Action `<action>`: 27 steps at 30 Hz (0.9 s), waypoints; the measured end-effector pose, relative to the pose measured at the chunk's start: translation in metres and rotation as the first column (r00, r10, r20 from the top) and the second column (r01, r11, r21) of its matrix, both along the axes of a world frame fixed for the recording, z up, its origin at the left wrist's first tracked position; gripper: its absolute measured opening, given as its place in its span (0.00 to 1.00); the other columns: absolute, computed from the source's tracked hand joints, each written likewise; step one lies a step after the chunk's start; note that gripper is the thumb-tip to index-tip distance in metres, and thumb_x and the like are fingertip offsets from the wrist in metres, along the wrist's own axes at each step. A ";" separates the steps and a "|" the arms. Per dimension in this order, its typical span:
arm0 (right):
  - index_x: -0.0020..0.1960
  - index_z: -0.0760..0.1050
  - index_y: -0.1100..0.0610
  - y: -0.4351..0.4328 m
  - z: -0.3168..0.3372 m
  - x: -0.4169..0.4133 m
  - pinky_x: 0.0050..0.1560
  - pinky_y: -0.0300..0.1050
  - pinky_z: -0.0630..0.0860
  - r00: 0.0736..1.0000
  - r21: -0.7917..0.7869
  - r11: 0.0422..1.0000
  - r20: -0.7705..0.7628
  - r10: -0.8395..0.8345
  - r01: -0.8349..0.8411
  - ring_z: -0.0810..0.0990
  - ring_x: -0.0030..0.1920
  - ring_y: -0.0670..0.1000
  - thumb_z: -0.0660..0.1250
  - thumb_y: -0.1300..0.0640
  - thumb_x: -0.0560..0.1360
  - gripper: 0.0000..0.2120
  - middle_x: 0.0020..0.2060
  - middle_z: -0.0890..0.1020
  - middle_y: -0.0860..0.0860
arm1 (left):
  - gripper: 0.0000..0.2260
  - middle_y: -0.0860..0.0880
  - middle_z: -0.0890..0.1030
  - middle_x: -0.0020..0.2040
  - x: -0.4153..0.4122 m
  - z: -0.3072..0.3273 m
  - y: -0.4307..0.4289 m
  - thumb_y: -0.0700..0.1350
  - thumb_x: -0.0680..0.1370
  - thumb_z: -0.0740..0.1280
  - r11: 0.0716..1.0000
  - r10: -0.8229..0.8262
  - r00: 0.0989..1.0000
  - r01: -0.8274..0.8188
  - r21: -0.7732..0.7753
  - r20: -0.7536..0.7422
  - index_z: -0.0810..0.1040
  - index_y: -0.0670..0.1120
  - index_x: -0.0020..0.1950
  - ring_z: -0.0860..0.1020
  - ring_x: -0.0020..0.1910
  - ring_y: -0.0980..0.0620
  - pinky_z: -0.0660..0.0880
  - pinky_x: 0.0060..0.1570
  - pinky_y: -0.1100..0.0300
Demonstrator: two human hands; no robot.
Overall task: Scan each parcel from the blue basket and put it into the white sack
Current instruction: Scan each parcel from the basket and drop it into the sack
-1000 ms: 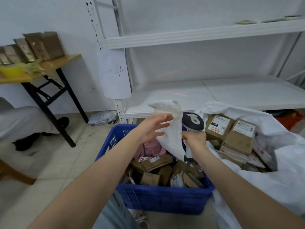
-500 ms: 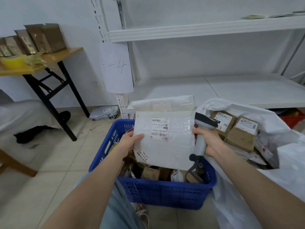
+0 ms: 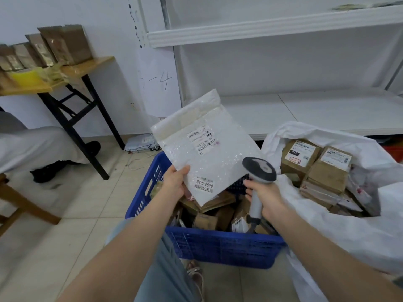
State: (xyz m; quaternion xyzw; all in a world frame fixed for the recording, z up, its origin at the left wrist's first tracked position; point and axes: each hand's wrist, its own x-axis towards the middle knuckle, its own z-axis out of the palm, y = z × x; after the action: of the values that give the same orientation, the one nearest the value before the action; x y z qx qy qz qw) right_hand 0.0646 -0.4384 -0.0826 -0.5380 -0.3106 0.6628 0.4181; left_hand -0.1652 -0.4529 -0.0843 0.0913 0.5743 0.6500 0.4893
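Parcel (image 3: pixel 207 149), a flat white bubble mailer with printed labels, is tilting above the slotted blue plastic basket (image 3: pixel 218 245), crinkly face toward us. The left hand (image 3: pixel 173 184) is pinching its near-left edge, thumb on top. The right hand (image 3: pixel 266 197) is wrapping round the grey scanner (image 3: pixel 259 171), whose rounded head is overlapping the mailer's right edge. Brown cardboard boxes (image 3: pixel 327 177) are lying in the soft white sack (image 3: pixel 349 232), right.

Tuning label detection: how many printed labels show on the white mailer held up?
2. A barcode label on the upper half of the white mailer; a small numbered sticker near its lower corner, beside the left hand. The back is hidden, so more may exist.
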 end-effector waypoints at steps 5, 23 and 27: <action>0.51 0.76 0.60 -0.013 -0.006 -0.025 0.56 0.49 0.78 0.997 0.042 0.998 0.060 -0.049 0.046 0.80 0.50 0.54 0.70 0.68 0.72 0.09 0.46 0.81 0.56 | 0.10 0.44 0.81 0.53 0.034 -0.010 -0.007 0.32 0.78 0.63 0.983 -0.155 0.985 0.146 0.107 0.078 0.75 0.43 0.55 0.81 0.49 0.44 0.80 0.45 0.47; 0.40 0.80 0.63 -0.056 -0.009 0.008 0.34 0.43 0.75 0.954 -0.029 0.990 0.266 0.141 -0.138 0.80 0.28 0.49 0.70 0.63 0.72 0.04 0.29 0.84 0.55 | 0.09 0.41 0.80 0.58 0.050 -0.029 -0.004 0.35 0.78 0.65 0.999 -0.020 0.980 0.010 -0.052 -0.197 0.73 0.41 0.58 0.81 0.54 0.41 0.80 0.51 0.48; 0.36 0.79 0.63 -0.075 -0.011 0.010 0.31 0.41 0.75 0.955 -0.048 0.986 0.245 0.166 -0.159 0.77 0.25 0.48 0.68 0.65 0.73 0.07 0.25 0.81 0.52 | 0.12 0.40 0.80 0.57 0.058 -0.032 -0.006 0.35 0.78 0.65 0.999 -0.003 0.984 -0.006 -0.047 -0.176 0.73 0.39 0.61 0.80 0.55 0.40 0.80 0.47 0.51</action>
State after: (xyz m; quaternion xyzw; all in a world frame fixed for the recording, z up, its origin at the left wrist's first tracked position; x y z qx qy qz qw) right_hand 0.0742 -0.5129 -0.0932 -0.5949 -0.3945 0.6267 0.3127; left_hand -0.1075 -0.4584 -0.1163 0.1364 0.6307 0.6258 0.4382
